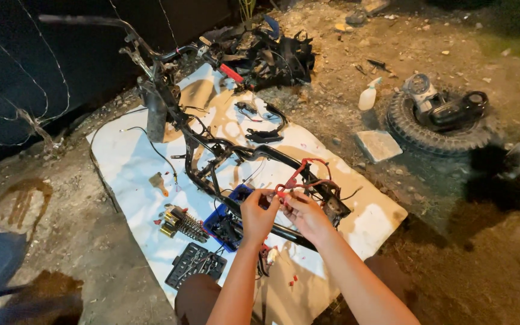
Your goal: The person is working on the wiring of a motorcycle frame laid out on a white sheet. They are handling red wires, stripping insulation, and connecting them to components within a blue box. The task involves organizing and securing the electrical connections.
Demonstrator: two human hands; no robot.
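Observation:
A bare black scooter frame [212, 144] lies on a white sheet [121, 162] on the dirt. A red wire bundle [302, 171] loops over its near end. My left hand [257, 214] and my right hand [306, 215] meet over that end, and both pinch the red wire's end between the fingertips. A blue tray [215, 225] of small parts sits just under my left hand.
A coil shock absorber [182, 224] and a black socket case [195, 266] lie near my left arm. Black body panels [266, 57] are heaped at the back. A tyre with an engine part [437, 117], a white bottle [368, 96] and a flat stone [378, 145] lie right.

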